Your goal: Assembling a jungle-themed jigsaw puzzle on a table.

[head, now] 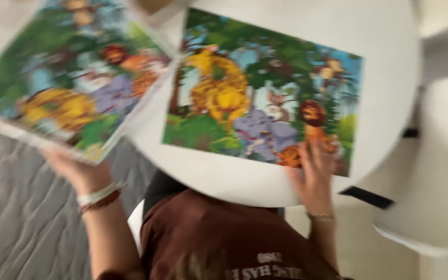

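Cardboard, flat and glossy, the puzzle box lid (68, 83) rides off the round white table's (390, 78) left edge, the left hand (79, 171) gripping its near edge from beneath; it looks light and stiff (blur hides detail). Right hand (315, 171) presses open-fingered on the finished jungle puzzle (260, 93) near the table's near edge, which probably would break apart if lifted.

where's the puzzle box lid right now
In the head view, the puzzle box lid is at upper left, held up by the left hand, off the round white table.

Whole pic is motion-blurred tbh; puzzle box (73, 78) cut off at the top-left edge, left hand (76, 168) mostly hidden under it.
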